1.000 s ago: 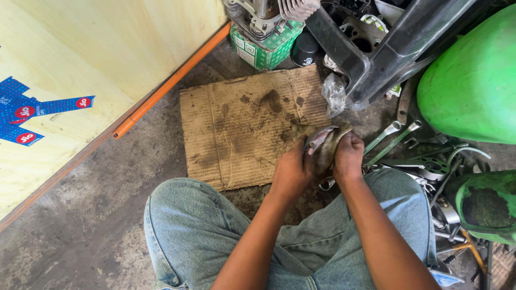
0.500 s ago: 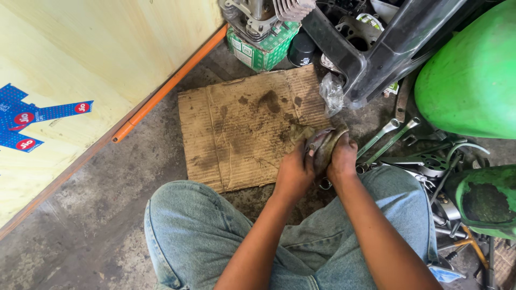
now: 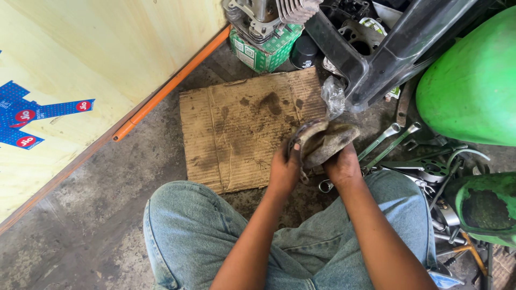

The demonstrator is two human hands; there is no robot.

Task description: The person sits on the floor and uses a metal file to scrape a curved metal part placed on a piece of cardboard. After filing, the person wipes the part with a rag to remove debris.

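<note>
I crouch over a concrete floor, my knees in blue jeans. My left hand and my right hand both grip a dirty, curved, grey-brown part that looks wrapped in a grimy rag, with a metal edge showing at its left. The part is held just above the near right corner of a stained sheet of cardboard lying flat on the floor.
Several spanners and loose metal parts lie on the floor to the right. A green bodywork panel, a green tub, a black plastic crate and an engine cylinder on a green box stand behind. An orange pipe runs along the yellow wall.
Both hands have stayed together on the dirty part, turning it slightly so more of the rag-covered side faces up. Nothing else on the floor has moved.
</note>
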